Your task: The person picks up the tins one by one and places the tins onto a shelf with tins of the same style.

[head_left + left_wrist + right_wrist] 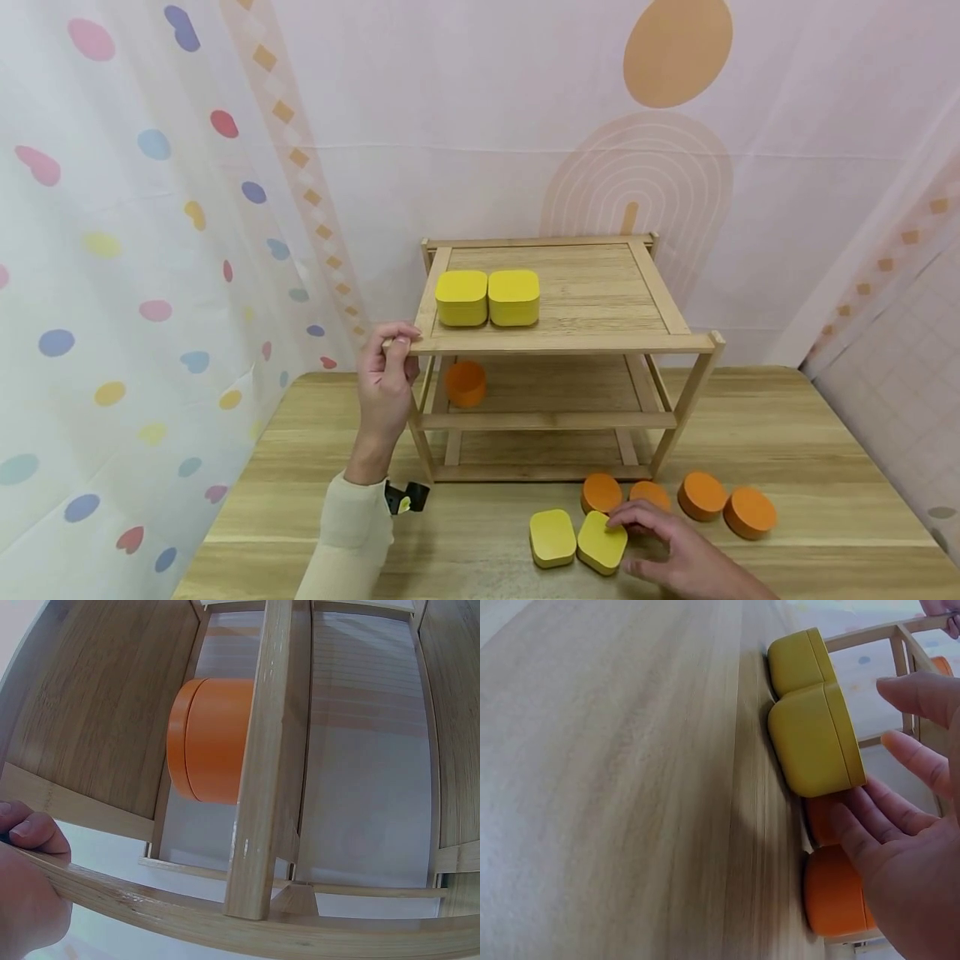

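Taking the wooden rack (562,350) as the landmark and reading from its left side: the left hand (386,392) grips the front-left corner of the rack's top shelf, fingers (396,340) curled over the rail and pinching it. On that top shelf, toward its left, two yellow square boxes (487,297) sit side by side, touching. Below them, on the middle shelf at its left end, stands one orange round box (466,383).

On the surface (825,467) in front of the rack lie two more yellow boxes. The left one (552,537) rests apart from any hand; the right yellow box (601,542) lies just beside it, and the right hand (675,554) reaches over it with fingers (900,806) extended and relaxed, grasping nothing, tips at the box's far edge. Right of that, four orange round boxes (701,495) line up in front of the rack's right half.

The likely risk: closing on the right yellow box could nudge its neighbour or the orange box touching it behind, since all three crowd together. A loose hold might also let the smooth box slip.
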Action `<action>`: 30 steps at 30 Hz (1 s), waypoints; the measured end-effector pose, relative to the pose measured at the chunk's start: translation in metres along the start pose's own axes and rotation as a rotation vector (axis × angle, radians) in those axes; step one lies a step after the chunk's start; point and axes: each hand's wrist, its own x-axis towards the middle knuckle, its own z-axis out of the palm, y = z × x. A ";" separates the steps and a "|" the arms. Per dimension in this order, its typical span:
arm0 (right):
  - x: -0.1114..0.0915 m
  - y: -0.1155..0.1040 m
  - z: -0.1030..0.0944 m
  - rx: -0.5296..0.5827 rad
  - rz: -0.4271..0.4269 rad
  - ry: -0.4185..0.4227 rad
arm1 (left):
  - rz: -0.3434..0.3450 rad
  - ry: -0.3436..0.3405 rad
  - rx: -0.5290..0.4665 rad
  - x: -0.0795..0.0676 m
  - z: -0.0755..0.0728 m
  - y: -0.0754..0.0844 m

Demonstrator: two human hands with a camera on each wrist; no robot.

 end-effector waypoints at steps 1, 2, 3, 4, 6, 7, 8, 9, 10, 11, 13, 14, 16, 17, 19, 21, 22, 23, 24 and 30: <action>0.000 0.000 0.000 0.004 0.008 -0.010 | 0.000 -0.002 -0.003 0.000 0.000 0.000; 0.001 0.000 0.001 0.009 0.015 -0.020 | 0.000 -0.003 -0.007 0.000 0.000 0.000; 0.001 0.000 0.002 0.009 0.020 -0.030 | 0.000 -0.003 -0.009 0.000 -0.001 0.000; 0.002 0.001 0.002 0.004 0.022 -0.039 | -0.001 -0.003 -0.007 0.000 -0.001 0.000; 0.003 0.000 0.004 -0.008 0.021 -0.054 | -0.002 -0.005 -0.016 0.000 -0.001 0.000; 0.004 0.000 0.005 -0.018 0.017 -0.060 | -0.003 -0.005 -0.020 0.000 -0.001 0.000; 0.004 0.001 0.006 -0.028 0.013 -0.066 | -0.004 -0.005 -0.020 0.000 -0.001 0.000; 0.005 0.001 0.007 -0.035 0.007 -0.072 | -0.005 -0.004 -0.019 0.000 -0.001 0.000; 0.006 0.001 0.007 -0.035 0.007 -0.079 | -0.006 -0.005 -0.020 0.000 -0.001 0.001; 0.006 0.001 0.008 -0.033 0.008 -0.087 | -0.007 -0.005 -0.019 0.000 -0.001 0.001; 0.007 0.002 0.010 -0.028 0.012 -0.101 | -0.005 -0.005 -0.013 -0.001 0.000 0.001; 0.008 0.002 0.010 -0.019 0.018 -0.108 | -0.004 -0.007 -0.014 -0.001 0.000 0.002; 0.008 0.004 0.011 -0.006 0.032 -0.123 | -0.002 -0.008 -0.013 -0.001 0.000 0.002; 0.008 0.005 0.011 -0.002 0.038 -0.128 | -0.003 -0.008 -0.012 -0.001 0.000 0.001; 0.009 0.006 0.011 0.005 0.051 -0.137 | -0.006 -0.007 -0.012 -0.001 0.000 0.001; 0.009 0.007 0.012 0.000 0.054 -0.141 | -0.008 -0.006 -0.016 -0.001 0.000 0.001; 0.010 0.007 0.011 0.004 0.064 -0.144 | -0.008 -0.005 -0.017 -0.001 0.000 0.001; 0.010 0.008 0.011 0.004 0.070 -0.147 | -0.009 -0.005 -0.017 -0.001 0.000 0.001; 0.010 0.008 0.011 0.002 0.075 -0.149 | -0.009 -0.006 -0.019 -0.001 0.000 0.001; 0.008 0.010 0.008 0.029 0.130 -0.166 | -0.017 -0.003 -0.018 -0.001 0.000 0.001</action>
